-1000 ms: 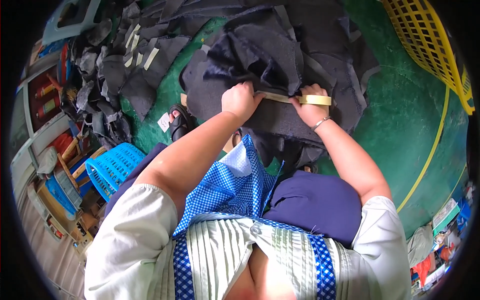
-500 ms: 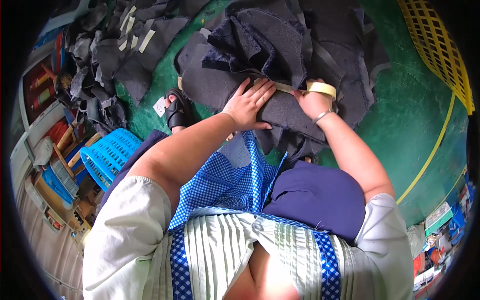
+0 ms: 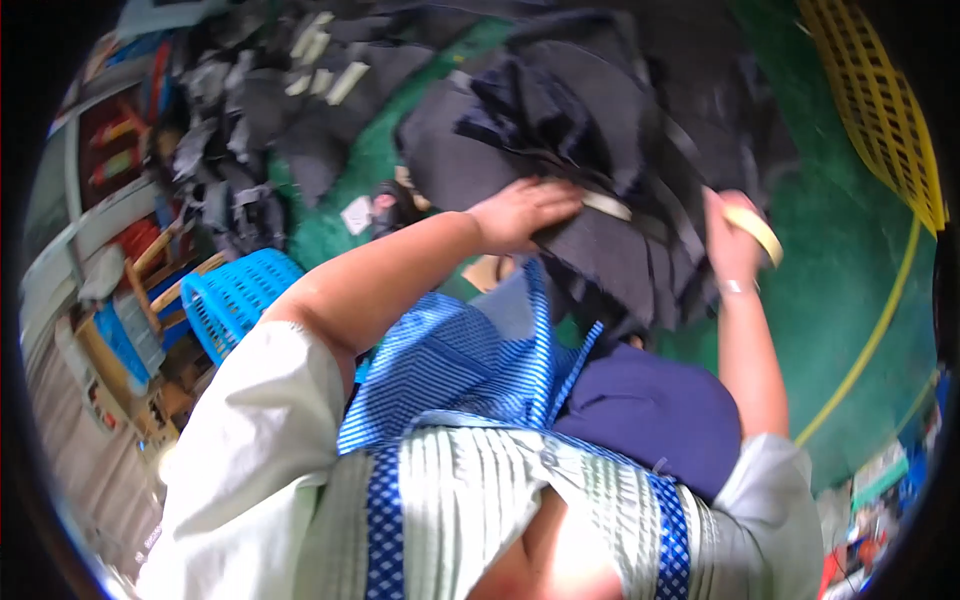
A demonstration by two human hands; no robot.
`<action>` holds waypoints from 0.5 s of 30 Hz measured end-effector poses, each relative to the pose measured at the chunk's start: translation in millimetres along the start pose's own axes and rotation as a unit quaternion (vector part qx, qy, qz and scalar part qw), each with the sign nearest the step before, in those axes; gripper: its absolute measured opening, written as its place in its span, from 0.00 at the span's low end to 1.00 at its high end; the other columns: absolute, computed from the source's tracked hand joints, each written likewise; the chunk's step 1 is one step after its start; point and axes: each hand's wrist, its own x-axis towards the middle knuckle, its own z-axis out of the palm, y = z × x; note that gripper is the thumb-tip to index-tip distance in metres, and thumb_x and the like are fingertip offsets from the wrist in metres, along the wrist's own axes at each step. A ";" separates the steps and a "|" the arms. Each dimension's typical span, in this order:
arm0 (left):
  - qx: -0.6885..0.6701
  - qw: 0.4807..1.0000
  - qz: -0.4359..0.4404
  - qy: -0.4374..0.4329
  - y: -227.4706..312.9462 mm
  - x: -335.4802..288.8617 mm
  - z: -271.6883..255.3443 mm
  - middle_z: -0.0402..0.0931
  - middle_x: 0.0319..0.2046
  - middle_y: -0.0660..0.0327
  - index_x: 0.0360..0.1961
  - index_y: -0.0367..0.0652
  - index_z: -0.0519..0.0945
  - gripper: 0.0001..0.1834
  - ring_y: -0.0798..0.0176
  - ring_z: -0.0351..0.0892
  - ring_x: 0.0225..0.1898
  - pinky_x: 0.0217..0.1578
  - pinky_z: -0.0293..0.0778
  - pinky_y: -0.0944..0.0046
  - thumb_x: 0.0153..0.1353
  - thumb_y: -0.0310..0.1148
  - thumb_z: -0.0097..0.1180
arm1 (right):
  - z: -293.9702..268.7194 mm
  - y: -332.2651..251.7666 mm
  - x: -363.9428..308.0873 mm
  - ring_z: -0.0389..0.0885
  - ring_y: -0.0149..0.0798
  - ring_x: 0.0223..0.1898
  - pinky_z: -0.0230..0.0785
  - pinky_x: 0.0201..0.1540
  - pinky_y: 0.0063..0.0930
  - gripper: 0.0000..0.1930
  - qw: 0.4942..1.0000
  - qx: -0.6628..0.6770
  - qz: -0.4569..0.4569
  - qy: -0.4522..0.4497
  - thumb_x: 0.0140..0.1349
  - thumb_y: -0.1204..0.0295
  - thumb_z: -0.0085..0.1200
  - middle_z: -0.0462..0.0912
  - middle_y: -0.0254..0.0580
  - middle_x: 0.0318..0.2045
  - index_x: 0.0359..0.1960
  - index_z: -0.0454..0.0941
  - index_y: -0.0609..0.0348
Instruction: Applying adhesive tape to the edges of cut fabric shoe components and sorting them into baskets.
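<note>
The right hand (image 3: 738, 235) has swung outward, away from the left hand (image 3: 527, 212), carrying the ring-shaped roll of pale yellow tape (image 3: 757, 234) with it.
The left hand lies spread and nearly flat, gripping nothing, its palm down on the bundle of dark grey fabric pieces (image 3: 600, 255); a short, narrow strip of pale tape (image 3: 606, 206) lies on that bundle just beyond its fingertips, between the hands. The right hand is partly curled and has the roll at its outer side; blur hides whether the fingers pass through it. A blue perforated plastic basket (image 3: 240, 295) stands left of the left hand, and a yellow latticed plastic basket (image 3: 885, 110) beyond the right.
</note>
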 end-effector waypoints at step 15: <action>0.494 0.714 -0.376 0.323 -33.1 -207.2 -193.4 0.63 0.63 0.49 0.66 0.48 0.62 0.40 0.46 0.62 0.64 0.61 0.62 0.50 0.49 0.32 0.63 | 107.5 -54.0 -47.8 0.67 0.51 0.63 0.64 0.57 0.47 0.12 0.836 -0.148 -0.491 -0.196 0.48 0.66 0.58 0.71 0.53 0.60 0.31 0.77 0.61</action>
